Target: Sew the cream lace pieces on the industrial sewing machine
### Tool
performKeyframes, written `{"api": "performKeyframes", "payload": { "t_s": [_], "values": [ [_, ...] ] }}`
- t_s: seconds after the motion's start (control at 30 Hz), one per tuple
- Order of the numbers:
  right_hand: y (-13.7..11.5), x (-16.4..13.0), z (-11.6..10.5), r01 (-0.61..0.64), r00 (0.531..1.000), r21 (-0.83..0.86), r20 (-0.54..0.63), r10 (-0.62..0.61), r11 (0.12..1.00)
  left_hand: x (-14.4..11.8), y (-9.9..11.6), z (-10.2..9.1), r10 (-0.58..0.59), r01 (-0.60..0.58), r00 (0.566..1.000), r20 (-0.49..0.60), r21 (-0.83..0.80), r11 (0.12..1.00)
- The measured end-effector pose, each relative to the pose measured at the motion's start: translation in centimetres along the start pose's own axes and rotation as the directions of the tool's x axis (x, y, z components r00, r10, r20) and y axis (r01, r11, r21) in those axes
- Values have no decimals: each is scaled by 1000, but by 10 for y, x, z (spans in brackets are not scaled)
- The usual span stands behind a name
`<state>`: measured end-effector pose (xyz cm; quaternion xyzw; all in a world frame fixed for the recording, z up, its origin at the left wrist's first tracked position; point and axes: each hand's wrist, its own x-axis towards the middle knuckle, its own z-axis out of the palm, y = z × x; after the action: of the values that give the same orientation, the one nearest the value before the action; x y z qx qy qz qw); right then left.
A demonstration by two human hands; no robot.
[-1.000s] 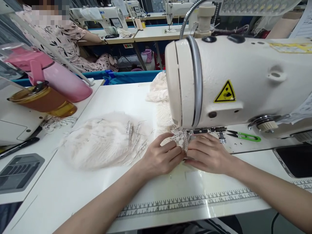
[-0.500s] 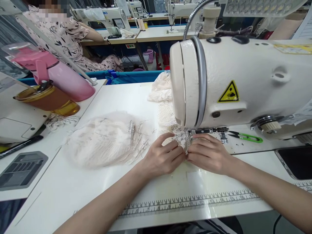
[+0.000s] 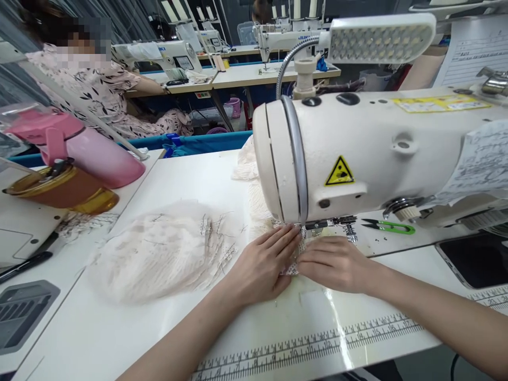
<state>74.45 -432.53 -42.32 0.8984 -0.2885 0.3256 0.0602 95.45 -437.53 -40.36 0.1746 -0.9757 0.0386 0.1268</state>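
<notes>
My left hand [image 3: 264,264] lies flat on a strip of pale lace fabric [image 3: 291,269], its fingers stretched toward the needle area of the sewing machine [image 3: 278,164]. Close beside it, my right hand [image 3: 335,263] has its fingers curled together at the right edge of the lace, thumb hidden. More of the cream fabric [image 3: 260,203] runs back behind the machine head, which hides the needle. To the left, a loose heap of sheer cream fabric [image 3: 159,254] with dark thread ends rests on the white table [image 3: 130,328].
Green thread snips [image 3: 391,227] and a phone [image 3: 476,259] lie right of my hands. A printed ruler [image 3: 293,352] follows the front edge. At left stand a pink bottle [image 3: 101,153] and an amber cup [image 3: 63,190]. Another person [image 3: 95,100] sits beyond, near other sewing machines.
My left hand has gone from bent, pinching fingers to lying flat on the lace. My right hand stays at the lace edge with its fingers drawn in. The camera view has tilted up.
</notes>
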Motion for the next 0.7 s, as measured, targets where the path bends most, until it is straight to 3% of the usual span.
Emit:
{"api": "performKeyframes", "payload": {
  "t_s": [0.17, 0.7],
  "values": [
    [-1, 3, -2, 17, 1000, 7, 1, -17, 1000, -1, -5, -1, -16, 18, 993, 120, -19, 1000],
    [0, 5, 2, 37, 999, -20, 20, -36, 999, 2, -6, -3, -32, 32, 998, 59, 3, 999]
  ]
}}
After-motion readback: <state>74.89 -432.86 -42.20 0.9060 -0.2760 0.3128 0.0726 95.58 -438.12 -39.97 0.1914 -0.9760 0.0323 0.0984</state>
